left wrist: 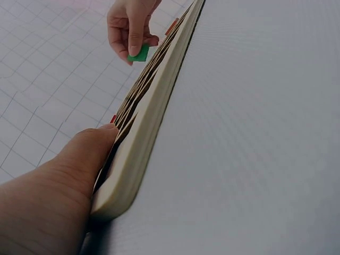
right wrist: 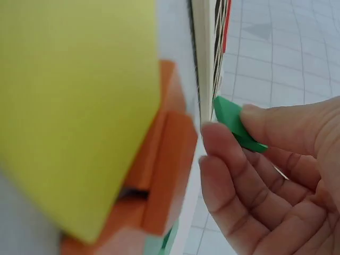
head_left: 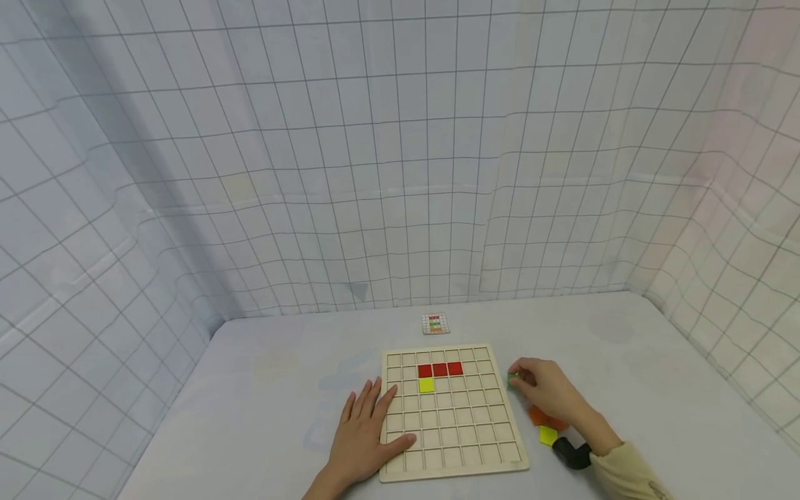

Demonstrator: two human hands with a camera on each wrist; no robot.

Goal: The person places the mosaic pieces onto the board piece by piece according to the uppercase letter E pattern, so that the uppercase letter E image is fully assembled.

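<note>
A cream grid board [head_left: 462, 444] lies on the table with three red square tiles [head_left: 440, 370] in a row and one yellow tile [head_left: 426, 385] below the leftmost. My left hand [head_left: 364, 439] rests with spread fingers on the board's left edge; its thumb [left wrist: 87, 151] lies over the rim in the left wrist view. Just off the board's right edge, my right hand [head_left: 550, 390] pinches a green square tile [right wrist: 234, 123] between thumb and fingers. Beneath that hand lie orange tiles [right wrist: 170, 170] and a yellow tile [head_left: 548, 435], partly hidden by it in the head view.
Behind the board lies a small card [head_left: 435, 323] printed with a coloured grid pattern. A black wrist device [head_left: 571, 453] sits at the right wrist. Grid-patterned white curtains [head_left: 400, 173] stand around the white table [head_left: 269, 389].
</note>
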